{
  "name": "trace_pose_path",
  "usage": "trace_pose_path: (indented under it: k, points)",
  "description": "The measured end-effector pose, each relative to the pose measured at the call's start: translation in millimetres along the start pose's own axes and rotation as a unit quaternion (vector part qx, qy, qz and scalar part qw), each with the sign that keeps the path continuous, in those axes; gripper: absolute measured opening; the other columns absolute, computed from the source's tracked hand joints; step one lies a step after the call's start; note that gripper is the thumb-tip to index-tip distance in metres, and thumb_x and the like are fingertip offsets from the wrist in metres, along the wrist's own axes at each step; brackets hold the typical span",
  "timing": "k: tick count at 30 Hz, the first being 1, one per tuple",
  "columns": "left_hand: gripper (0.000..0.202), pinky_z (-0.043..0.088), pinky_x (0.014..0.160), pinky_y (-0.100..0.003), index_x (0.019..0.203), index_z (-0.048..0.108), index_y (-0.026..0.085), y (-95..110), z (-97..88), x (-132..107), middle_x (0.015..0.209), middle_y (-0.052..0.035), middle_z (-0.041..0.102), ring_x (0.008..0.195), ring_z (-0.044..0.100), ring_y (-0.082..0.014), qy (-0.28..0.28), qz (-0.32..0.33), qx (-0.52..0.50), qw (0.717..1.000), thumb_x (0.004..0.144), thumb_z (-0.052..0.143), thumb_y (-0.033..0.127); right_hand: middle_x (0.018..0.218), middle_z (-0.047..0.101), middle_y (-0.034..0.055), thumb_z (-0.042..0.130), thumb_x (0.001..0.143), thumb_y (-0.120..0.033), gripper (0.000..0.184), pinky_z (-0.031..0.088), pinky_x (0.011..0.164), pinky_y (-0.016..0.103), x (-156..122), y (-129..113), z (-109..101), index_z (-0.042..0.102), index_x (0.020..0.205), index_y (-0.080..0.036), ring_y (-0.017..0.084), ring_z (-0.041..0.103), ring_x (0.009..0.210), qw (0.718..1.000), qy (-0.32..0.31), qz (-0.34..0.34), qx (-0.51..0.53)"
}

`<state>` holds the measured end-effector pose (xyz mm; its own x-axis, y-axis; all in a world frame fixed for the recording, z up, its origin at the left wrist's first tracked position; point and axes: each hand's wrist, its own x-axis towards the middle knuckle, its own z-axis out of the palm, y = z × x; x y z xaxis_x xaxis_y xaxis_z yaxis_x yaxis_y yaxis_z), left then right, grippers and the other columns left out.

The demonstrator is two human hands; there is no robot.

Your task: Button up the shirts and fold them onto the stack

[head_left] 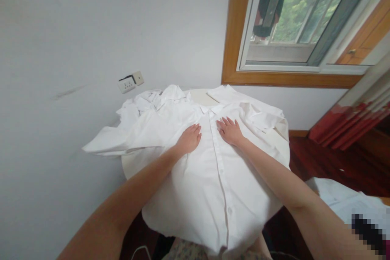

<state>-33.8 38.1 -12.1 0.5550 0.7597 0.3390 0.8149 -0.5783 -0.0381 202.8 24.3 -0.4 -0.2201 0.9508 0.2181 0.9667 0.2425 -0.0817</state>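
A white button-up shirt (201,187) lies front side up, collar away from me, over a round pale table (129,164). Its lower hem hangs over the near edge. My left hand (189,138) rests flat on the chest, left of the button strip. On the other side of the strip, my right hand (229,131) lies flat with its fingers spread. Neither hand holds anything. One sleeve reaches out past the table's left edge, and the other lies loosely folded at the right.
More crumpled white cloth (137,107) is heaped at the back left. Behind the table stands a wall with a power socket (126,84) and a wood-framed window (231,40). A curtain (344,118) hangs at the right, above light-coloured fabric (341,195) near the lower right.
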Motion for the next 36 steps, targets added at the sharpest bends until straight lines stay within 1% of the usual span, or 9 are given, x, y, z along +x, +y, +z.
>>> trace_pose_path:
  k: [4,10,12,15,18,21,26,30,36]
  points:
    - [0.049,0.032,0.115,-0.041,0.139,0.049,0.014,-18,20.3,-22,0.147,-0.0126,0.046,0.139,0.039,-0.024,-0.012,0.001,-0.005,1.0,0.099,0.033,0.038,0.158,0.026,0.0073,0.024,0.097,-0.058,0.063,0.018,0.114,0.058,-7,18,19,0.036,0.149,-0.024,0.029,0.022,0.146,0.999,-0.048,0.016,0.014]
    - [0.05,0.035,0.112,-0.044,0.139,0.049,0.015,8,-1.8,-56,0.147,-0.0147,0.046,0.137,0.041,-0.0272,-0.006,-0.006,0.033,0.999,0.098,0.035,0.042,0.157,0.026,0.0076,0.02,0.098,-0.058,0.064,0.016,0.116,0.053,-42,26,19,0.038,0.149,-0.023,0.027,0.022,0.146,0.999,-0.022,-0.024,0.013]
    - [0.047,0.041,0.106,-0.044,0.133,0.054,0.015,19,-11.8,-46,0.14,-0.0154,0.054,0.129,0.05,-0.0281,-0.014,-0.019,0.05,0.998,0.098,0.035,0.04,0.157,0.026,0.0089,0.021,0.098,-0.057,0.064,0.017,0.116,0.053,-50,22,16,0.038,0.149,-0.022,0.028,0.022,0.146,0.999,-0.019,-0.027,0.007]
    - [0.047,0.046,0.099,-0.039,0.133,0.051,0.008,27,-15.9,-5,0.133,-0.0179,0.058,0.12,0.055,-0.0261,0.008,-0.021,0.058,0.998,0.099,0.031,0.032,0.156,0.029,0.0125,0.023,0.098,-0.057,0.064,0.021,0.114,0.057,-46,15,8,0.04,0.147,-0.019,0.031,0.024,0.145,0.999,-0.035,-0.021,0.003]
    - [0.046,0.036,0.11,-0.037,0.138,0.045,0.005,24,-0.2,45,0.143,-0.0183,0.049,0.132,0.045,-0.0239,0.049,0.014,0.051,0.997,0.096,0.032,0.017,0.15,0.041,0.0138,0.025,0.1,-0.046,0.054,0.026,0.111,0.057,-19,8,-4,0.058,0.132,-0.018,0.032,0.033,0.141,0.998,-0.066,-0.025,0.005]
    - [0.047,0.034,0.112,-0.036,0.135,0.048,0.006,16,25.3,73,0.142,-0.0171,0.051,0.133,0.045,-0.0216,0.028,-0.025,0.02,0.999,0.09,0.036,0.009,0.145,0.048,0.016,0.03,0.099,-0.026,0.045,0.028,0.114,0.042,21,0,-7,0.062,0.126,-0.011,0.028,0.039,0.138,0.998,-0.044,-0.037,0.006]
    - [0.048,0.032,0.113,-0.036,0.136,0.048,0.007,-3,41.9,74,0.142,-0.0165,0.05,0.133,0.043,-0.022,0.072,-0.082,0.008,0.994,0.089,0.037,0.006,0.148,0.045,0.0122,0.035,0.096,-0.021,0.046,0.029,0.114,0.036,60,-11,18,0.051,0.139,-0.015,0.022,0.037,0.139,0.998,0.023,-0.057,0.035]
    - [0.037,0.04,0.105,-0.037,0.126,0.058,0.015,-17,34.1,76,0.129,-0.0115,0.062,0.122,0.052,-0.023,0.065,-0.094,0.026,0.993,0.092,0.044,0.013,0.147,0.047,0.0087,0.032,0.1,-0.037,0.046,0.029,0.113,0.039,63,-9,39,0.052,0.139,-0.023,0.022,0.036,0.139,0.996,0.027,-0.066,0.056]
    - [0.024,0.046,0.09,-0.034,0.102,0.07,0.017,-24,33.8,85,0.106,-0.0086,0.071,0.105,0.058,-0.0231,0.046,-0.112,0.02,0.992,0.093,0.048,0.021,0.152,0.041,0.0089,0.027,0.1,-0.046,0.053,0.026,0.114,0.043,62,-7,45,0.043,0.146,-0.023,0.025,0.03,0.143,0.997,0.016,-0.053,0.051]
